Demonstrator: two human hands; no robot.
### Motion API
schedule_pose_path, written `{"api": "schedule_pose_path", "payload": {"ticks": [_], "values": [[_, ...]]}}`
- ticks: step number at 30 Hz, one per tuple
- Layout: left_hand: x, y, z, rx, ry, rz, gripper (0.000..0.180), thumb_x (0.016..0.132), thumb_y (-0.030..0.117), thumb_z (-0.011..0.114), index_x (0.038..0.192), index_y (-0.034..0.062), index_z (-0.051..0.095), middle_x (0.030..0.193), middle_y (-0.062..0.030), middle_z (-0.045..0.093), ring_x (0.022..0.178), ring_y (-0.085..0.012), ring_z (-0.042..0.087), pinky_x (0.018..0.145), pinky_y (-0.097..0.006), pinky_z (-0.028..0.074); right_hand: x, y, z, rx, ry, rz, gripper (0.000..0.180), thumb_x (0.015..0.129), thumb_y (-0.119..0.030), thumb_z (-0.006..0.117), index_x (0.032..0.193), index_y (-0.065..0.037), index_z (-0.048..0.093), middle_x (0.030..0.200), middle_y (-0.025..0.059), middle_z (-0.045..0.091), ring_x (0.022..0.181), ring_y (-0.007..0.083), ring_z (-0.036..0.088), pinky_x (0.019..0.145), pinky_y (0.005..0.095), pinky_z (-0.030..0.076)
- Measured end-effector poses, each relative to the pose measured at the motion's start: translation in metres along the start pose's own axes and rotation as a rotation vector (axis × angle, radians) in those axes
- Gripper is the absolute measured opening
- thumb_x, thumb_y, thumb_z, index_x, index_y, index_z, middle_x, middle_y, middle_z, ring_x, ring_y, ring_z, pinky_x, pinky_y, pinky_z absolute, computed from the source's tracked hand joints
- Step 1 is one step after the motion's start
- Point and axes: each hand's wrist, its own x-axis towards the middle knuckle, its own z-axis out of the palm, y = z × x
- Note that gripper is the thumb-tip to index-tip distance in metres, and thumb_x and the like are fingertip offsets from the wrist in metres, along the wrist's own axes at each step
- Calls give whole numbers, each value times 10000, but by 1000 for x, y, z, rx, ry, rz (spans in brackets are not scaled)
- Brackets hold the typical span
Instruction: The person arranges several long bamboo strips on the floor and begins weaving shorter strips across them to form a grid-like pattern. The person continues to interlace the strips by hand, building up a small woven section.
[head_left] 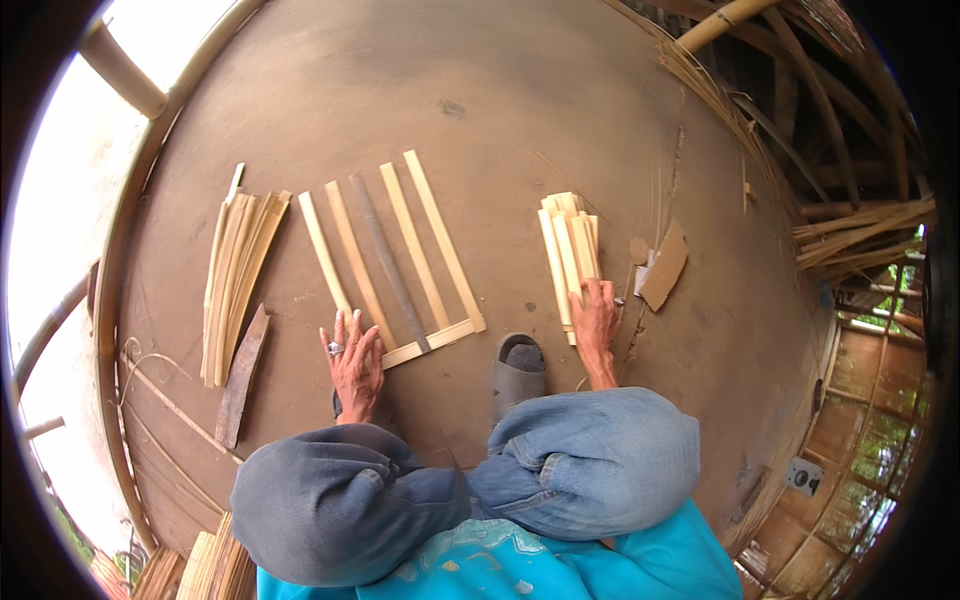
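Several pale bamboo strips [405, 245] and one dark strip [385, 260] lie side by side on the ground before me. Their near ends meet a pale crosswise strip [440, 341]. My left hand [356, 372], with a ring on it, rests with fingers stretched out at the near end of the leftmost strip, by the crosspiece's left end. To the right lies a bundle of short bamboo strips [572, 240]. Over its near right part, my right hand [598, 325] has bent fingers gripping strips; its fingertips are partly hidden.
A longer strip bundle [238, 280] lies at left, beside a dark flat slat [243, 380]. Brown board scraps [664, 265] are right of the short bundle. My sandalled foot [519, 368] stands between the hands. More strips [215, 560] lie at lower left; bamboo poles [728, 22] stand at the upper right.
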Motion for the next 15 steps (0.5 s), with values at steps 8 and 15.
{"api": "schedule_pose_path", "payload": {"ticks": [8,15], "values": [[3,9,2,-59,27,-24,244,980,143,722,1224,136,735,1535,-101,598,1559,-337,383,1313,-560,179,4,10,4,250,-11,64,124,937,-95,732,1011,-38,651,998,134,680,879,290,696,778,438,554],[5,8,-3,-124,24,-31,290,983,151,721,1272,123,732,1553,-108,582,1561,-339,377,1313,-552,179,25,-11,-11,599,-38,17,157,1018,-123,684,1065,-20,577,926,97,695,858,174,713,799,343,550]]}}
